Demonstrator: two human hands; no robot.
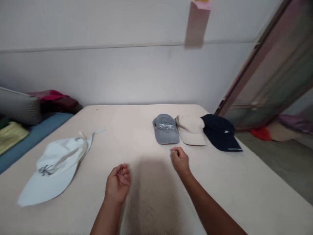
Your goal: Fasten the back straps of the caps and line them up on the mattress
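Observation:
My left hand (118, 182) is above the pale table near its front, palm side showing, fingers curled in and nothing in them. My right hand (180, 160) is loosely closed just in front of the grey cap, apart from it, and I see nothing in it. The grey cap (166, 137) has white lettering and its brim toward me. Right beside it lies a cream cap (190, 124), then a navy cap (218, 130) with a small white mark. On the left a white cap (58, 156) with a dark logo lies tilted, its strap trailing behind.
The pale table (117, 127) reaches back to a white wall (127, 75). Cushions (19, 106) and folded cloth lie at the left. Beyond the table's right edge is a doorway frame (249, 62), with red and tan items (278, 133) past it.

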